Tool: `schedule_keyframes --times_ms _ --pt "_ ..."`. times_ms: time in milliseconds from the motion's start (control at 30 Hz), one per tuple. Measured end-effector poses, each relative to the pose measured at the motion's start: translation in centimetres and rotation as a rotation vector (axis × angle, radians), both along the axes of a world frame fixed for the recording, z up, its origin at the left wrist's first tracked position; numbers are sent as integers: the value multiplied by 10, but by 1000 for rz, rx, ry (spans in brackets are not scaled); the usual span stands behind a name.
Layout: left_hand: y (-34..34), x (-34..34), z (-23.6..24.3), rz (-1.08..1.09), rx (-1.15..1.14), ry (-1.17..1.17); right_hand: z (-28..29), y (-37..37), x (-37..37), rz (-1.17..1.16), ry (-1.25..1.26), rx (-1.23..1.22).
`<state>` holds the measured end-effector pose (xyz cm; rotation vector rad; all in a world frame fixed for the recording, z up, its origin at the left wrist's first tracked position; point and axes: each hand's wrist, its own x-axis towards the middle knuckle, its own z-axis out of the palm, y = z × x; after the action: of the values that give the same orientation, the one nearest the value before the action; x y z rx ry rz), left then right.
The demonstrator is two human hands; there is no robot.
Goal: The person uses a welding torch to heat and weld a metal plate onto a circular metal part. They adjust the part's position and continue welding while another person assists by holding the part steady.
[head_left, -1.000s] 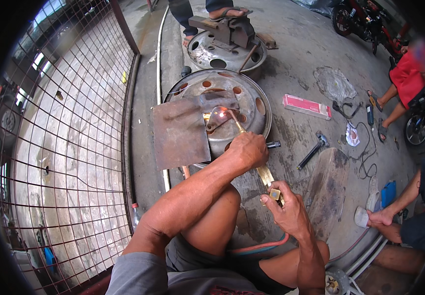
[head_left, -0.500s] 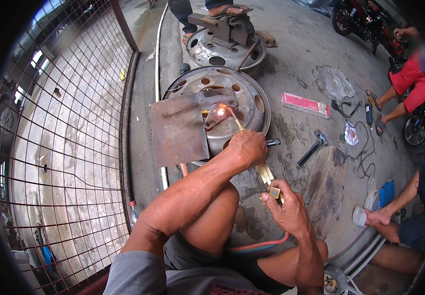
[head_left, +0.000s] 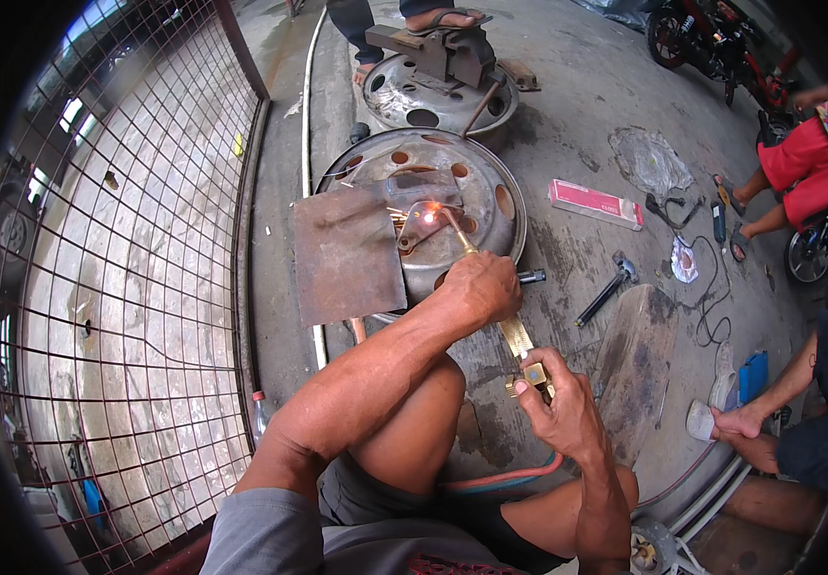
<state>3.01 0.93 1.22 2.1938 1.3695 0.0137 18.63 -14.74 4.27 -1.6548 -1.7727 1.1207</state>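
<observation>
A brass cutting torch [head_left: 516,335] runs from my right hand up to the work. My left hand [head_left: 479,287] is closed round its front part. Further back, my right hand [head_left: 562,407] grips the torch by its valve end, with the thumb on the brass block. The torch tip meets a small metal plate [head_left: 423,230], where a bright glowing spot throws sparks to the left. This plate lies over a steel wheel rim [head_left: 514,216]. Beside it sits a larger rusty metal sheet [head_left: 349,259], overlapping the rim's left side. Red and green hoses [head_left: 500,477] pass below my right hand.
Beyond the rim, a vise [head_left: 447,56] stands on a second wheel rim [head_left: 390,107], with a person's sandalled foot on it. Wire mesh [head_left: 146,287] borders the left. A pink-white box [head_left: 596,204], a dark tool [head_left: 605,295] and cables lie rightward, near other people's legs.
A spray of sparks now shoots leftward from the glowing spot. My hands and the torch hold nearly the same place. At the right, the person in red shorts has shifted.
</observation>
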Motion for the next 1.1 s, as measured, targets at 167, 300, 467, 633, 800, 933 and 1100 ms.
schedule_keyframes --times_ms 167,300,467,633,800,933,1100 --pt "-1 -1 -1 8 8 -8 0 -1 0 11 -1 26" --pt "-1 0 -2 1 6 -6 2 -1 0 10 -4 6" --pt "-2 -1 -4 12 22 -9 4 -1 0 7 0 -8" --pt "0 -1 -9 33 8 -53 2 0 0 -1 -3 1" --pt "-1 -1 -5 28 3 -33 3 -1 -1 -18 -19 -9" --pt "-2 0 0 23 -2 -2 -2 -1 0 -48 -18 -52" --pt "-2 1 2 10 1 -6 -4 -1 0 -61 -12 -63"
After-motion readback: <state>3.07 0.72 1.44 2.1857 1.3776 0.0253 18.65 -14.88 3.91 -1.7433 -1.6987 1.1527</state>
